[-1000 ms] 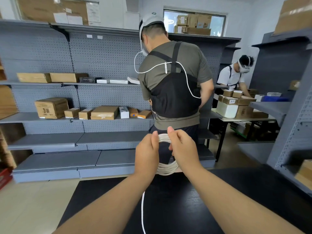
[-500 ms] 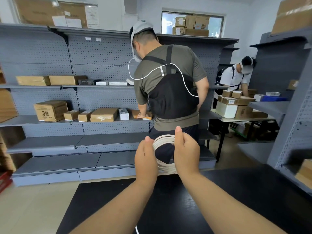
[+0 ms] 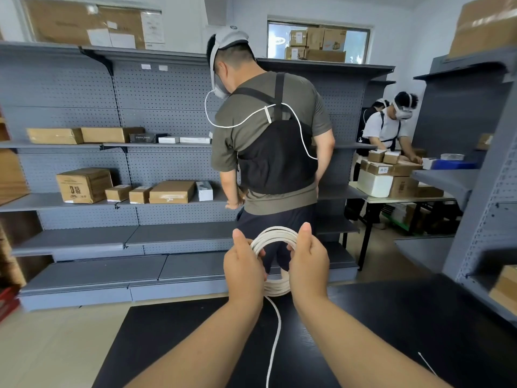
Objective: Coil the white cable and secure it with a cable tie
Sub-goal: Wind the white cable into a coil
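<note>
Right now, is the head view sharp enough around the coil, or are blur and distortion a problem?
Head view: the white cable and the left hand and right hand gripping it are sharp, evenly lit; wide-angle distortion bows the shelves at the edges; the window is bright, without glare; a thin white strip on the black table is faint.

The cable coil (image 3: 275, 236) stands upright above the table's (image 3: 391, 317) far edge, the left hand (image 3: 243, 271) gripping its left side and the right hand (image 3: 307, 261) its right. Its loose tail (image 3: 275, 331) drops between the forearms, and the cable tie (image 3: 426, 363) lies on the table well to the right. Just behind the table a person (image 3: 274, 141) faces the shelving (image 3: 112, 107), which has cardboard boxes (image 3: 84, 185) on its left shelves. Farther back on the right another person (image 3: 389, 130) leans over a second table (image 3: 405, 199) stacked with boxes.
</note>
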`<act>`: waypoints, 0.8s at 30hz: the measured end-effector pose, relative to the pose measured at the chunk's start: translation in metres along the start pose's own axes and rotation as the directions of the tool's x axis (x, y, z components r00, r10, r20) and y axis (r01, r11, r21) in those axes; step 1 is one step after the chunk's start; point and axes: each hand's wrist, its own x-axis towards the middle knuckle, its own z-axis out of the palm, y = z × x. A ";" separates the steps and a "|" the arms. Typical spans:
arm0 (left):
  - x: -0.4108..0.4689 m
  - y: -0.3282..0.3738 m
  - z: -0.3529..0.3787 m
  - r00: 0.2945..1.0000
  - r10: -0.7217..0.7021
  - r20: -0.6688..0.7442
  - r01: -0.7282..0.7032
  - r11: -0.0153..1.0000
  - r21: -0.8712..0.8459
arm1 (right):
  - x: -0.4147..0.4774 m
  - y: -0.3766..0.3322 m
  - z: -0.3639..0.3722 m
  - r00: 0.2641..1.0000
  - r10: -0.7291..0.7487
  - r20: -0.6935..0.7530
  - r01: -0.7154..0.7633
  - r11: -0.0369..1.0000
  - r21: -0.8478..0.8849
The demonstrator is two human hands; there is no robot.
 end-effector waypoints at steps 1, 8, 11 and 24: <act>0.002 0.000 -0.002 0.999 0.044 -0.003 -0.044 0.997 0.056 | 0.000 0.001 0.000 0.999 0.025 0.044 -0.025 1.000 0.007; 0.010 0.006 -0.009 0.956 0.256 0.144 -0.290 0.898 0.330 | -0.002 0.007 -0.004 0.978 -0.133 0.162 0.155 0.979 -0.131; 0.009 0.010 -0.013 0.924 0.321 0.206 -0.377 0.851 0.365 | -0.002 0.009 -0.006 0.962 -0.151 0.228 0.189 0.970 -0.153; 0.009 -0.017 -0.015 0.988 0.081 0.130 -0.105 0.976 0.191 | -0.002 0.012 -0.005 0.901 -0.413 0.131 0.433 0.843 -0.319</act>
